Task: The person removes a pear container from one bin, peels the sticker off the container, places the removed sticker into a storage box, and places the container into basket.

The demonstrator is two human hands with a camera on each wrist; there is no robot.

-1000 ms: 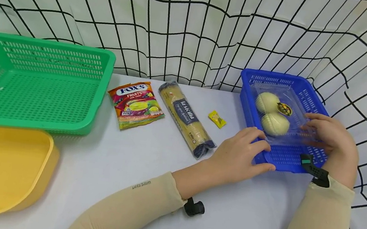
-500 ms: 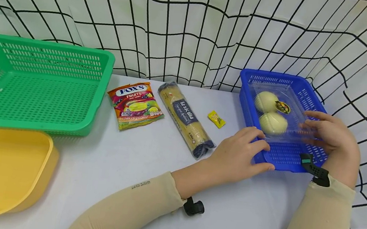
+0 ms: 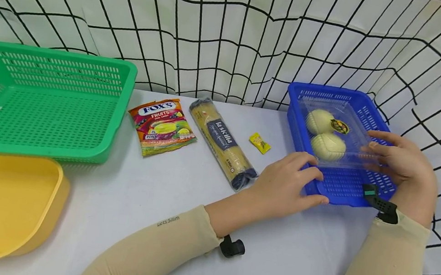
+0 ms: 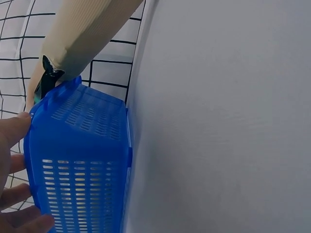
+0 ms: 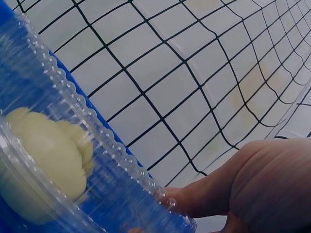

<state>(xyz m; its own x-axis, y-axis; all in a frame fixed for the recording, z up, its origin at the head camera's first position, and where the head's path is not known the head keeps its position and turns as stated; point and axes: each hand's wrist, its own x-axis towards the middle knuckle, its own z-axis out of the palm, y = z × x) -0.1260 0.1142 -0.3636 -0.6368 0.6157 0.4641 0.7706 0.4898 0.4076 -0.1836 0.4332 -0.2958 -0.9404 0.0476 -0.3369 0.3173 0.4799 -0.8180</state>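
A clear plastic box [image 3: 352, 144] holding two pale, round pieces [image 3: 328, 146] and bearing a black-and-yellow sticker lies slightly tilted within the blue basket [image 3: 346, 189]. At the box's right edge, my right hand [image 3: 405, 162] pinches it; the right wrist view shows fingertips on the beaded rim of the plastic. My left hand [image 3: 287, 182] holds the basket's front left corner, fingers over the left rim and thumb along the front one. In the left wrist view those fingers [image 4: 17, 194] reach the basket's upper edge from outside.
Left of the basket on the white table lie a small yellow candy [image 3: 260, 143], a pasta pack [image 3: 224, 142] and a Fox's candy bag [image 3: 162, 126]. A green basket [image 3: 122, 111] and yellow tray [image 3: 61, 200] stand farther left. Black-gridded netting [image 3: 202, 20] encloses the back and right.
The right hand has shifted slightly right, and the box's front edge sits a little farther from the basket's front. The left hand keeps its place on the basket.
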